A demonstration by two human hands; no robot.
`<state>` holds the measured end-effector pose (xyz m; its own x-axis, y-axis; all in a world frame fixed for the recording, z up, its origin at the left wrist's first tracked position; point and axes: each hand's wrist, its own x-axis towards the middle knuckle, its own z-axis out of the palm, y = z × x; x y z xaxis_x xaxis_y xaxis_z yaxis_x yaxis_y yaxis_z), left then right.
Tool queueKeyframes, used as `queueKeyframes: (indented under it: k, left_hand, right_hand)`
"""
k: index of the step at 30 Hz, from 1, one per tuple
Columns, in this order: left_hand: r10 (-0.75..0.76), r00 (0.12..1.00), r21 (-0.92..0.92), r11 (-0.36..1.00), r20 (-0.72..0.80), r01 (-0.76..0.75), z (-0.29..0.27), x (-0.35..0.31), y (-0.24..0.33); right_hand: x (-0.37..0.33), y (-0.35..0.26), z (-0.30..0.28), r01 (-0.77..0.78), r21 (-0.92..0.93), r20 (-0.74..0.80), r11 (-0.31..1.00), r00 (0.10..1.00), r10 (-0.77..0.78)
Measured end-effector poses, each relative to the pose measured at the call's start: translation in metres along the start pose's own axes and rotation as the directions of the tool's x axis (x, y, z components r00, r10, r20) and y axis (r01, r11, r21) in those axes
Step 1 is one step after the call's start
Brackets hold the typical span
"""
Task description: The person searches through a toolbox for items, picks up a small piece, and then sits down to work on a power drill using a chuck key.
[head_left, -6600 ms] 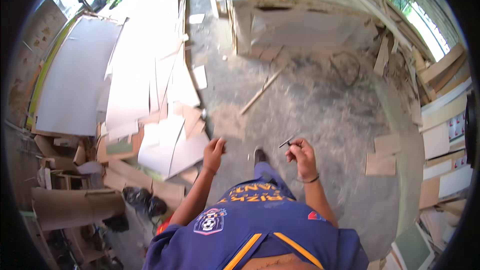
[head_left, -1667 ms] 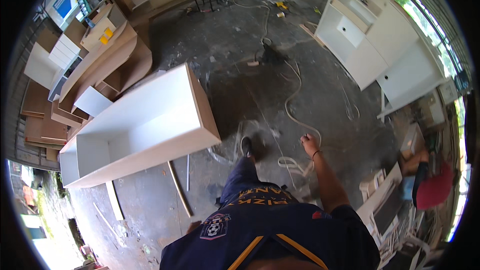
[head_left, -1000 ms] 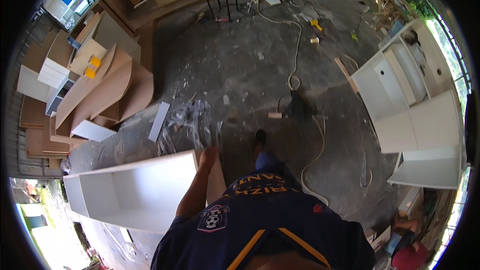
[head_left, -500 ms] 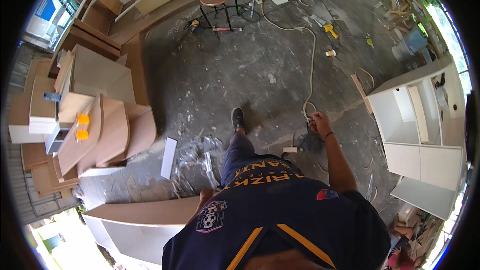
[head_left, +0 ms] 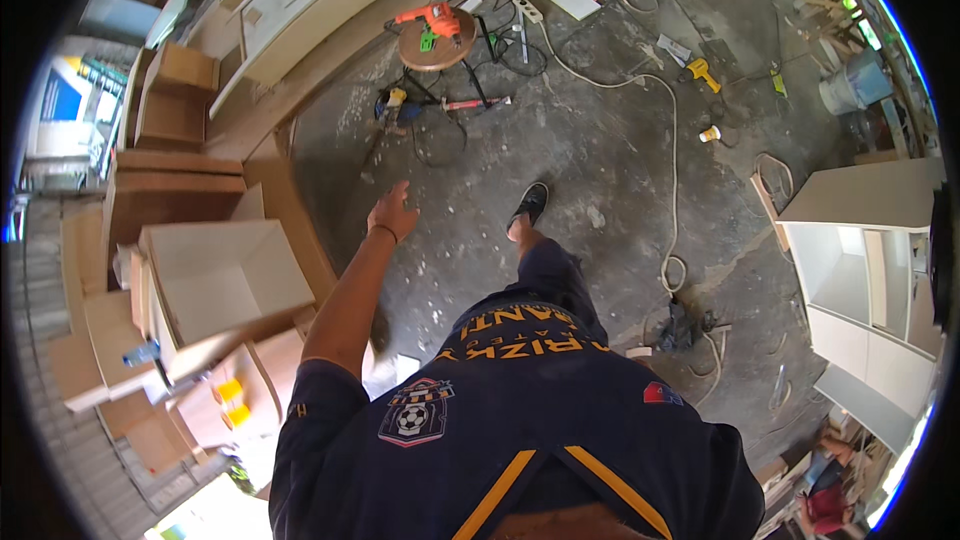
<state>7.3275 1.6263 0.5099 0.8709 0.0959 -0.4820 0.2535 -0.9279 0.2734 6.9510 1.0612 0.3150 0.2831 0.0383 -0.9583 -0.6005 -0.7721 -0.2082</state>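
My left hand (head_left: 393, 213) reaches forward over the concrete floor, its fingers apart and nothing in them. A dark band circles that wrist. Ahead of it, without contact, stands a round wooden stool (head_left: 418, 57) with dark legs. An orange power tool (head_left: 441, 22) lies on the seat beside a small green piece (head_left: 428, 42). By the stool's feet rest a blue and yellow power tool (head_left: 393, 107) and a long red tool (head_left: 474, 103). My right hand is out of view, and one dark shoe (head_left: 533, 202) is stepping ahead.
Cabinet boxes (head_left: 225, 275) and boards line the left. A white cabinet (head_left: 855, 280) stands at the right. A pale cable (head_left: 674, 170) runs across the floor from a power strip (head_left: 527, 8). A yellow tool (head_left: 704, 75) and a cup (head_left: 710, 134) lie right; another person (head_left: 828, 505) sits lower right.
The stool and its tools are nearer. My left hand has swung up and forward from beside my body; my right hand has dropped out of view. The other foot is now in front.
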Motion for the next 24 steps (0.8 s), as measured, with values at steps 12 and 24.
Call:
queueKeyframes:
  k: [12, 24]
  left_hand:
    - [0.466, 0.835, 0.716, 0.471, 0.294, -0.515, -0.135, 0.394, 0.088]
    - [0.373, 0.307, 0.370, -0.111, 0.876, -0.922, -0.078, 0.672, 0.124]
  right_hand:
    - [0.035, -0.488, -0.183, 0.517, 0.856, -0.516, 0.009, 0.856, -0.038]
    - [0.126, -0.634, 0.015, 0.326, 0.906, -0.150, -0.270, 0.844, 0.515]
